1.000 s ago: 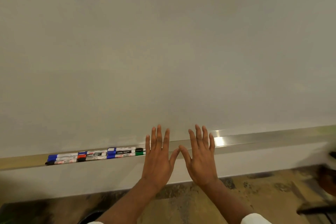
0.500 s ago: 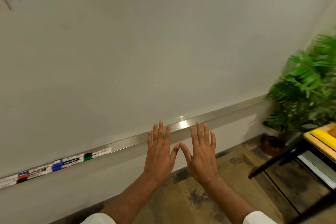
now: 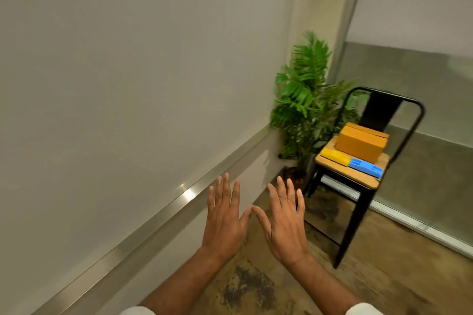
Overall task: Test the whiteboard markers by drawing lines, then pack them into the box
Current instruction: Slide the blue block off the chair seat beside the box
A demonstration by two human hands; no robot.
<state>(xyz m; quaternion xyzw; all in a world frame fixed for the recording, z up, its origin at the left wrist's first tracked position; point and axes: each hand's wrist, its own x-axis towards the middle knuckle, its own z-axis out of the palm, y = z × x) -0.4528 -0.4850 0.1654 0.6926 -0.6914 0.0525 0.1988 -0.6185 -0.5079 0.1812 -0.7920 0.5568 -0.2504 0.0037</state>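
Head view: whiteboard (image 3: pixel 128 84) fills the left side, with a metal ledge (image 3: pixel 158 215) along its bottom edge running toward the corner. One potted plant (image 3: pixel 304 100) stands in that corner on the floor (image 3: pixel 245 286), just beside the chair; some fronds show through the chair's back frame.

One black metal chair (image 3: pixel 381 112) with a wooden seat sits right of the plant, in front of a frosted glass partition (image 3: pixel 422 84).

Containers: one brown cardboard box (image 3: pixel 358 147) on the chair seat, toward the back. Top looks closed, contents not visible. In front of it on the seat edge lie one yellow flat pack (image 3: pixel 334 157) and one blue flat pack (image 3: pixel 366 167), end to end and touching. The blue one touches the box's front. Can't tell what either one is.

Hands: two, both raised in front of the whiteboard ledge, backs to the camera. Left hand (image 3: pixel 224 222) and right hand (image 3: pixel 284 225) have fingers straight and spread, holding nothing. Thumb tips almost meet between them. White sleeve cuffs show at the bottom edge. The chair is beyond and to the right of the right hand, apart from it.
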